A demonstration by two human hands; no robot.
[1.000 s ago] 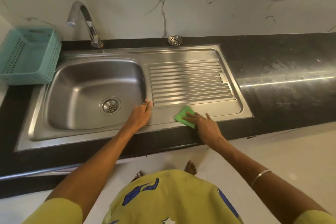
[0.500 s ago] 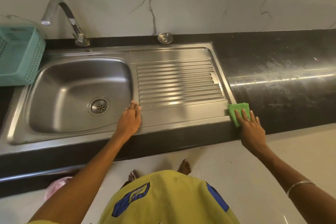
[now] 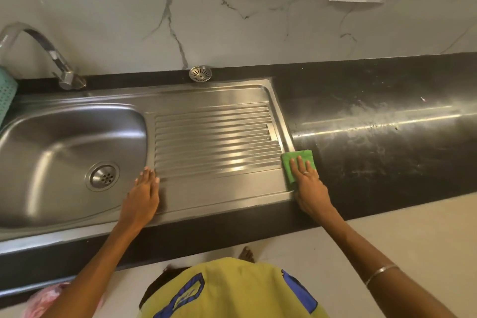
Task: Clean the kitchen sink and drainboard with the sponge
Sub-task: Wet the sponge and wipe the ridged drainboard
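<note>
From the head camera, the ribbed stainless-steel drainboard (image 3: pixel 214 142) fills the middle of the view and serves as the reference. At its right edge, near the front corner, lies the flat green rectangular sponge (image 3: pixel 296 162), straddling the steel rim and the black polished stone countertop (image 3: pixel 374 142) just beside it. The right hand (image 3: pixel 308 186) presses down flat on the sponge, fingers extended and spread over its top, not curled around it; a ring shows on one finger and a thin metal bangle (image 3: pixel 382 275) circles the forearm. At the drainboard's left front corner, the left hand (image 3: pixel 143 196) rests palm down on the steel with fingers straight, holding nothing. Left of the drainboard sits the stainless-steel sink basin (image 3: pixel 64 152) with its round drain (image 3: pixel 103 176). Behind the drainboard, on the back ledge, lies a small round metal strainer (image 3: pixel 200 73); behind the basin stands a curved chrome tap (image 3: pixel 51 57).
</note>
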